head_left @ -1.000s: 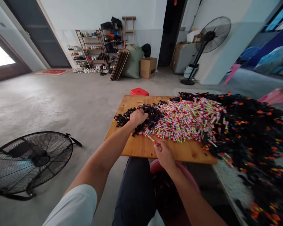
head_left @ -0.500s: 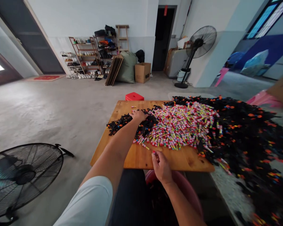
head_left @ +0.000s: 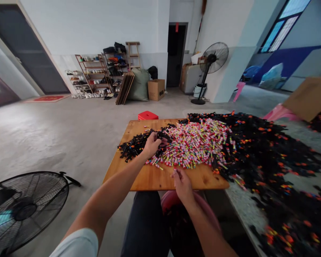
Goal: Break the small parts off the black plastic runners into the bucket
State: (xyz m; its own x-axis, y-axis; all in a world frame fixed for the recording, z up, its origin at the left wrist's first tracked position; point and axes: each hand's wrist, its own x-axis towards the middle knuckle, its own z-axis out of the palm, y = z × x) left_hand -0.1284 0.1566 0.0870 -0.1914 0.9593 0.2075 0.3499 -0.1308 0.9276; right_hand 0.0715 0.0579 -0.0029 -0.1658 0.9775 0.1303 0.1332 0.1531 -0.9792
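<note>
Now, just left of the pink tube pile [head_left: 199, 142], the left hand [head_left: 152, 144] curls over black pieces [head_left: 133, 144], its grip impossible to tell; nearer than the pile, the right hand [head_left: 182, 181] pinches a tiny item [head_left: 174, 171].

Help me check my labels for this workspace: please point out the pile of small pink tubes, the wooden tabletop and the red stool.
Pile of small pink tubes [head_left: 198, 146]: head view, middle of the heap.
Wooden tabletop [head_left: 148, 179]: head view, bare wood near its front edge.
Red stool [head_left: 148, 115]: head view, its seat.
</note>
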